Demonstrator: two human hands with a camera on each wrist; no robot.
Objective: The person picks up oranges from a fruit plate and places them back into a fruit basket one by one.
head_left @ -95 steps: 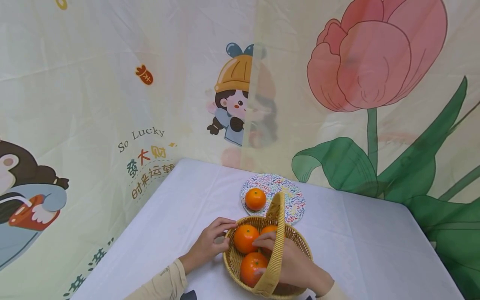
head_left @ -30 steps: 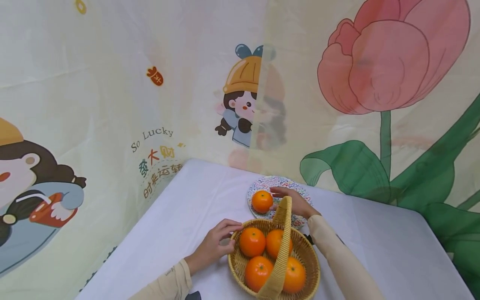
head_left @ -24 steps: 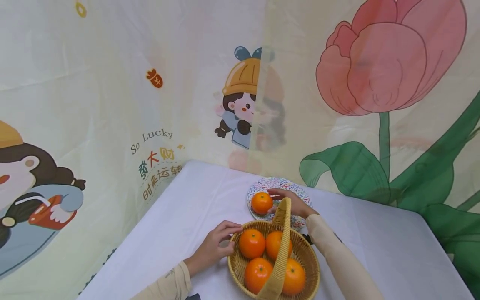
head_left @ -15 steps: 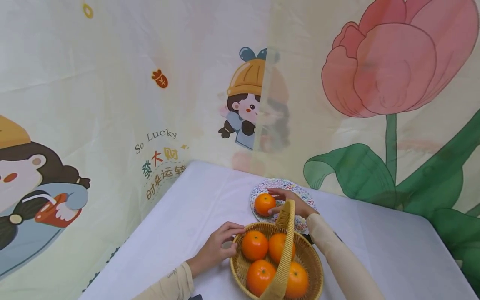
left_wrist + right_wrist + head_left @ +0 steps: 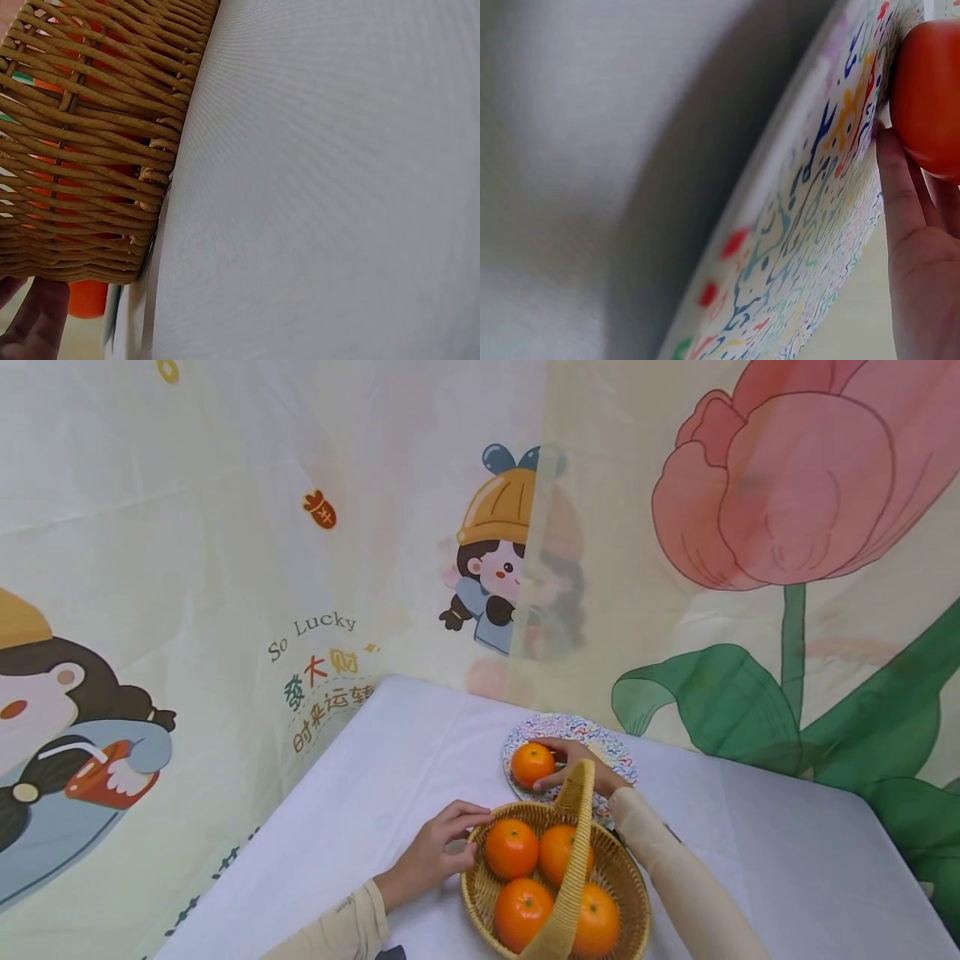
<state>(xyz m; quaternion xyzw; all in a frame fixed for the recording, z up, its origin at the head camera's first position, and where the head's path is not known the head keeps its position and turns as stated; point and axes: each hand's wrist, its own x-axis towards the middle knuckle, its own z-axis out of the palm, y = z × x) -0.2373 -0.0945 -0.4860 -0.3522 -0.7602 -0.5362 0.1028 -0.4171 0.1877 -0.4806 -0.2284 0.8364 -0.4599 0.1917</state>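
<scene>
My right hand (image 5: 581, 764) reaches behind the basket's handle to an orange (image 5: 533, 766) on a round, colour-speckled plate (image 5: 613, 752). Thumb and fingers hold that orange from its right side, as the right wrist view shows beside the plate's edge. Nearer, a woven basket (image 5: 632, 877) with a tall arched handle contains several oranges (image 5: 512, 849). My left hand (image 5: 427, 856) touches the basket's left rim, its fingers loosely extended and its thumb low on the outside. In the left wrist view, fingertips (image 5: 45, 304) meet the rim, and orange shows through the weave.
A white cloth (image 5: 360, 793) covers the table. Behind it hangs a printed curtain (image 5: 405, 527) with cartoon figures and a large tulip. The basket's handle (image 5: 577, 860) rises between the right forearm and the oranges.
About three seconds ago, the right hand was inside the basket; it then moved out to the plate. Its fingers have since closed in on the orange there. The left hand stays at the rim.
</scene>
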